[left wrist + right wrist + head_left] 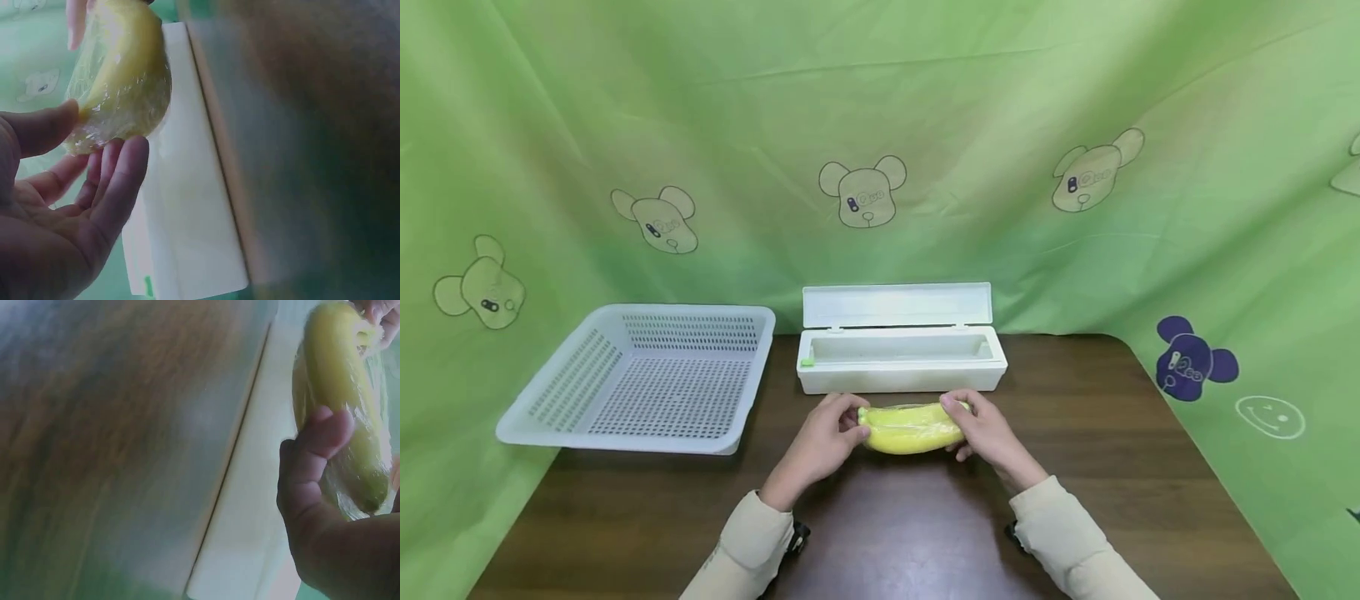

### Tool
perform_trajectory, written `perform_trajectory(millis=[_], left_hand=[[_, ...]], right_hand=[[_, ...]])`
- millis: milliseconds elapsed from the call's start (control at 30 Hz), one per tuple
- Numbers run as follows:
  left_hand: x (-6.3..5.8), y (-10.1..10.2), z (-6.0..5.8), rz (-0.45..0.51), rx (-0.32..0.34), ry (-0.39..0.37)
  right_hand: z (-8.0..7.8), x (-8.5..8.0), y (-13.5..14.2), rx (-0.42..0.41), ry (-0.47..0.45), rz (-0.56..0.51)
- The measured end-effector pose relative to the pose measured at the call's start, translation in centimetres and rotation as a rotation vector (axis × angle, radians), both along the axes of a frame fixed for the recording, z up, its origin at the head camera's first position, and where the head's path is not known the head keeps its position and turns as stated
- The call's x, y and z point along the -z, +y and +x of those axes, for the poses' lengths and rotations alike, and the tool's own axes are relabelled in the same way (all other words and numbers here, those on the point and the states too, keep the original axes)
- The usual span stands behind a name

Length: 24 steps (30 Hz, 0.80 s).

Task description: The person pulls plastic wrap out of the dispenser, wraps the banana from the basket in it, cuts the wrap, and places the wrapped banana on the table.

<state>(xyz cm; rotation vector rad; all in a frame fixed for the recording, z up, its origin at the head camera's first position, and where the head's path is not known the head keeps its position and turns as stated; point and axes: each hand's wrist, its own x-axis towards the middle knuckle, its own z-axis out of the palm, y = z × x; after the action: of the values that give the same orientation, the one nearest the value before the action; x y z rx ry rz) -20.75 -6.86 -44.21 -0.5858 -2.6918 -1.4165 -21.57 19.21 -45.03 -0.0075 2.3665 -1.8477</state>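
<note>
A yellow banana (908, 432) wrapped in clear plastic film is held between both hands in front of a white box. My left hand (826, 442) pinches its left end, the thumb on one side and the fingers curled at the other. At the right end, my right hand (988, 429) grips it with the thumb laid over the film. Close up in the left wrist view, the film on the banana (134, 75) is wrinkled and shiny. The right wrist view shows the thumb of the right hand (319, 487) pressed to the wrapped fruit.
The long white box (901, 379), a film dispenser by its look, stands behind the hands, its lid (898, 305) raised and a green slider (807, 362) at its left. A white perforated basket (730, 417) is at the left of the brown table (1097, 467). A green printed curtain (985, 108) hangs behind.
</note>
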Motion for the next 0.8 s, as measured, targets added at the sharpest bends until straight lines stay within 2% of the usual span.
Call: perform_trajectory(millis=[167,367,600,800], left_hand=[[-0.5,0.8,-0.1,0.043,0.063,0.013],[-0.4,3.0,-0.2,0.003,0.112,0.010],[0.1,6.4,-0.5,-0.106,0.101,0.059],[0.9,8.7,-1.0,-0.147,0.079,0.079]], right_hand=[[0.3,-0.5,1.1,-0.012,-0.018,0.003],[0.6,-0.7,3.3,-0.009,-0.009,0.119],[1.2,-0.4,5.8,-0.008,-0.016,0.210],[1.1,-0.2,6.8,0.025,0.060,0.365]])
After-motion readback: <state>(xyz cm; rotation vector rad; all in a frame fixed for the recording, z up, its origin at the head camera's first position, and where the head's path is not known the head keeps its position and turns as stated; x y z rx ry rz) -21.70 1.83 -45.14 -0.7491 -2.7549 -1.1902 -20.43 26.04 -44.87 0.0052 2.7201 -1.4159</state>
